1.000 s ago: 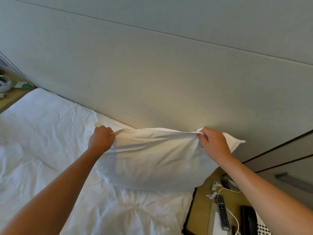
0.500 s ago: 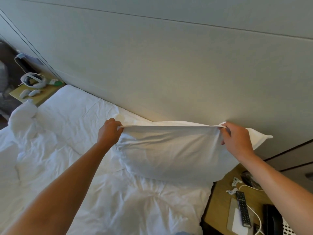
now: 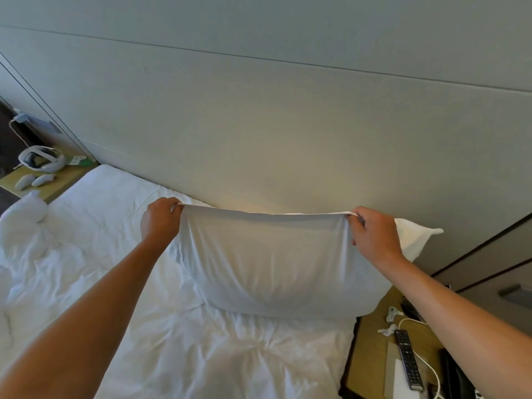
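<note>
A white pillow (image 3: 267,263) in a white case hangs upright over the head of the bed, its lower edge resting on the rumpled white sheet (image 3: 201,349). My left hand (image 3: 159,221) grips the case's top edge at the left end. My right hand (image 3: 374,234) pinches the same edge at the right end, so the edge is stretched taut between them. A white corner of the pillow (image 3: 417,237) sticks out to the right behind my right hand.
A padded grey headboard wall (image 3: 273,125) rises just behind the pillow. The right nightstand (image 3: 371,352) holds a black remote (image 3: 408,359), white cables and a dark phone. The left nightstand (image 3: 17,185) carries a white headset (image 3: 40,158) and two controllers. Bunched white bedding (image 3: 23,217) lies at left.
Both hands have kept their grip on the top edge and pulled it tighter and straighter. The view has shifted, so the left nightstand and bunched bedding came into sight.
</note>
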Motion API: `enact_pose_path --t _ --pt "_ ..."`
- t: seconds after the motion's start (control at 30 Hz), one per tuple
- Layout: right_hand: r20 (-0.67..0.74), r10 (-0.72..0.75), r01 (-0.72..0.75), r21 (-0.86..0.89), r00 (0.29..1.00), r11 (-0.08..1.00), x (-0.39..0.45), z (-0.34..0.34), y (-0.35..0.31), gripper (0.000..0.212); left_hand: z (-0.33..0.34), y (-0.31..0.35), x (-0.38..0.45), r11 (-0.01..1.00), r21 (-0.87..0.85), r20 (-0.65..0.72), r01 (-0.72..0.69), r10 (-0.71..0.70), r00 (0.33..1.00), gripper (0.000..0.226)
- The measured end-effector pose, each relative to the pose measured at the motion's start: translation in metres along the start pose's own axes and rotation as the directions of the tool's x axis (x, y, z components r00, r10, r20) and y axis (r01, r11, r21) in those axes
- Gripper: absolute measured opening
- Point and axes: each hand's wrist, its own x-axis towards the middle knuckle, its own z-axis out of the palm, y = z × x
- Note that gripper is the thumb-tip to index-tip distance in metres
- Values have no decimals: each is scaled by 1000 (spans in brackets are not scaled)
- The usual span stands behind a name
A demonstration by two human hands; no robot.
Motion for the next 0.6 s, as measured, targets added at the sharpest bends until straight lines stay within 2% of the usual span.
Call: enact_pose_path --t 0.27,0.37,0.47,0.6 --pt "-98 -32 36 44 995 998 14 1 -32 43 -27 14 47 997 -66 -95 49 -55 994 27" --pt "-64 -31 34 45 997 998 13 16 -30 42 -24 14 60 996 -47 -48 69 -72 996 26" --pt "39 25 -26 32 999 999 5 38 -20 41 -7 7 58 996 18 44 92 -93 995 26" --pt "61 108 -113 75 992 991 6 58 -11 38 13 -9 54 988 -54 91 147 -142 986 28"
